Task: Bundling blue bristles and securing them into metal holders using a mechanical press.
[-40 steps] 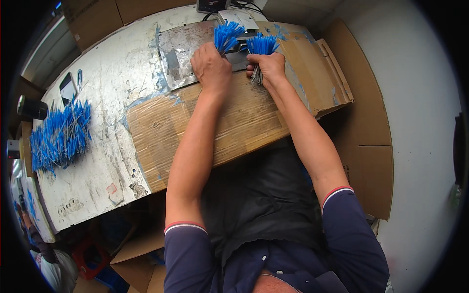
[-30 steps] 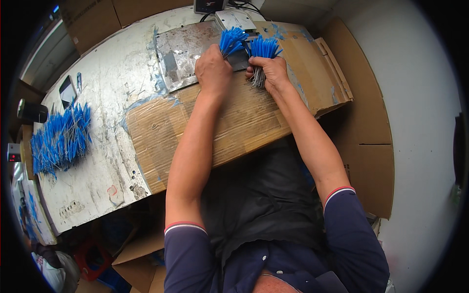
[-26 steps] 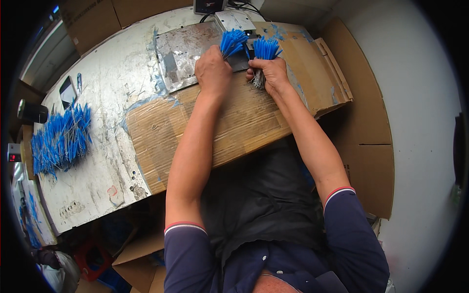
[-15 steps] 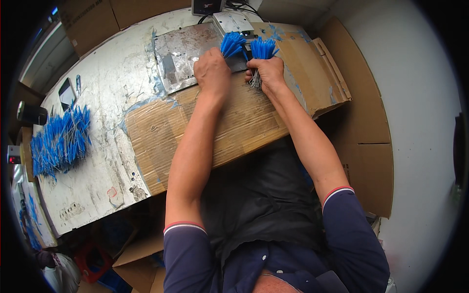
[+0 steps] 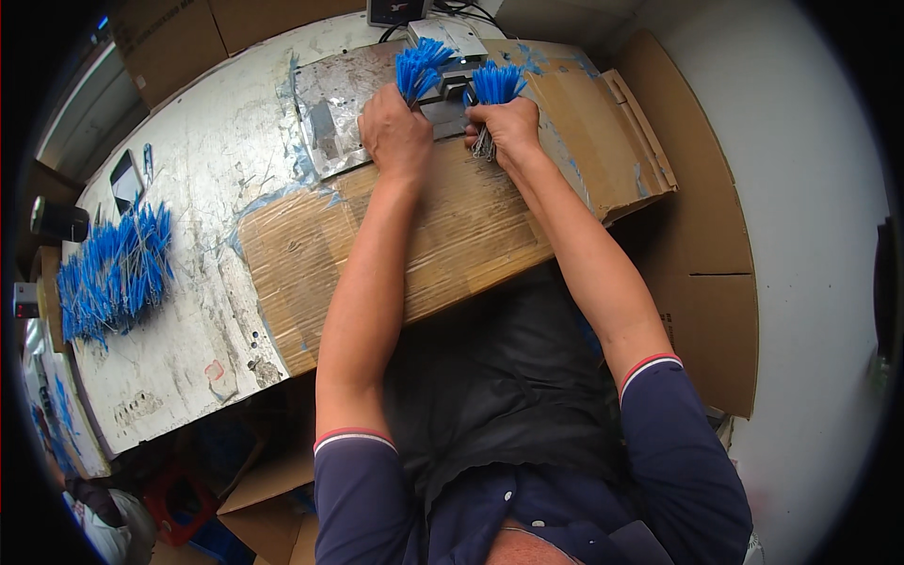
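Note:
My left hand (image 5: 395, 132) is closed around a bundle of thin wire-like pieces with blue ends (image 5: 421, 68), the blue ends fanning out above the fist. In my right hand (image 5: 509, 125) is a second bundle of the same blue-ended pieces (image 5: 497, 83); their thin grey ends (image 5: 484, 145) hang out below the fingers. Just beyond and between the hands stands a small metal fixture (image 5: 456, 85) at the edge of a metal plate (image 5: 348, 89). Its finer parts are partly hidden by the bundles.
A large pile of blue-ended pieces (image 5: 118, 273) lies on the worn white table (image 5: 212, 320) at left, near a phone (image 5: 125, 182) and a dark cylinder (image 5: 60, 219). Flattened cardboard (image 5: 471, 226) covers the table's near edge. A cardboard box (image 5: 711, 311) stands at right.
My left hand has shifted left and slightly away from me with its bundle, widening the gap between the bundles. My right hand has moved a little left and farther away.

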### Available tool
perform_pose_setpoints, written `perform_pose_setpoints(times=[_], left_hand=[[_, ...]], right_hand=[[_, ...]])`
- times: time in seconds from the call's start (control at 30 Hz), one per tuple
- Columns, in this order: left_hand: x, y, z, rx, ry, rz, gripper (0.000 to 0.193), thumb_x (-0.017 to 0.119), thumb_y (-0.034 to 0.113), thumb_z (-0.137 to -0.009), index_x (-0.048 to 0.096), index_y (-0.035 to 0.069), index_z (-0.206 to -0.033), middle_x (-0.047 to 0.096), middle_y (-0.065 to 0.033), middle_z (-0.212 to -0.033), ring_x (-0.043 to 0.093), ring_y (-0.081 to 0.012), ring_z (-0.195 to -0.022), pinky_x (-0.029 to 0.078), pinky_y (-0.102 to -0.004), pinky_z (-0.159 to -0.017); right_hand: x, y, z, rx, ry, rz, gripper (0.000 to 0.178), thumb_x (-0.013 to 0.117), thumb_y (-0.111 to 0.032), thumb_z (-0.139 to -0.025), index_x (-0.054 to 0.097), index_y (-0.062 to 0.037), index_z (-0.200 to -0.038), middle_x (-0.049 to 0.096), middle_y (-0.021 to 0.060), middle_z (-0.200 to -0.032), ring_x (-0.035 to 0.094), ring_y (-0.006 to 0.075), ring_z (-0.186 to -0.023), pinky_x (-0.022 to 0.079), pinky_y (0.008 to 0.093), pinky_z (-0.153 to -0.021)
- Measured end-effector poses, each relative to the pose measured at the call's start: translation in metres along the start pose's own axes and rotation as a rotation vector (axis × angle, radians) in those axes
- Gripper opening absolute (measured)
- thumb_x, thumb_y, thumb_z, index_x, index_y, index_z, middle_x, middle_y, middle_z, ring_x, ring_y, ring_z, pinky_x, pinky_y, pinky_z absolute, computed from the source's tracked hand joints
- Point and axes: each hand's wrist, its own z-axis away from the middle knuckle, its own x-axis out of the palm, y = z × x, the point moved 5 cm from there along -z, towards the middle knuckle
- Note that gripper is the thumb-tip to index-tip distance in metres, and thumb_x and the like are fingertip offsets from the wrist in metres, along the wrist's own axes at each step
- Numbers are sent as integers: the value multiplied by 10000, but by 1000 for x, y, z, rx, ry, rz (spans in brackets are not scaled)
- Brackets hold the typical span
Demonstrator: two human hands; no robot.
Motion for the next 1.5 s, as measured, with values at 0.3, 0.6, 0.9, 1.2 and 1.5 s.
perform_pose_setpoints(times=[0.3, 0.6, 0.9, 1.2, 1.5], left_hand=[[6, 6, 3, -26, -291, -24, 159, 646, 93, -813, 633, 56, -968, 707, -192, -904, 676, -409, -873, 507, -500, -775], [7, 5, 3, -33, -305, -18, 189, 646, 93, -811, 643, 67, -999, 707, -190, -912, 677, -398, -888, 507, -496, -780], [9, 12, 6, 177, -218, -96, 137, 609, 39, -784, 621, 28, -920, 685, -177, -888, 662, -393, -854, 509, -484, -779], [0, 2, 2, -51, -116, -21, 99, 623, 89, -852, 598, 30, -927, 675, -191, -905, 659, -412, -865, 495, -517, -753], [1, 0, 2, -30, -90, 7, 124, 629, 70, -831, 587, 25, -940, 659, -192, -922, 630, -415, -919, 475, -523, -784]], right_hand=[[-15, 7, 1, 37, -129, -271, 88, 713, 41, -784, 642, 81, -817, 658, 154, -718, 672, 244, -580, 601, 373, -497], [-16, 7, 4, 38, -144, -248, 76, 711, 72, -772, 647, 77, -812, 663, 155, -727, 680, 240, -584, 612, 367, -489], [-16, 4, 9, 76, -225, -178, 69, 696, 46, -788, 629, 56, -773, 635, 143, -670, 651, 223, -522, 574, 363, -443], [-6, 2, 6, 36, -136, -35, 119, 685, 84, -746, 598, 35, -681, 610, 125, -627, 629, 205, -486, 534, 353, -405], [5, 0, -5, -2, -4, 60, 95, 687, 82, -793, 615, 77, -731, 617, 165, -647, 628, 240, -502, 538, 379, -423]])
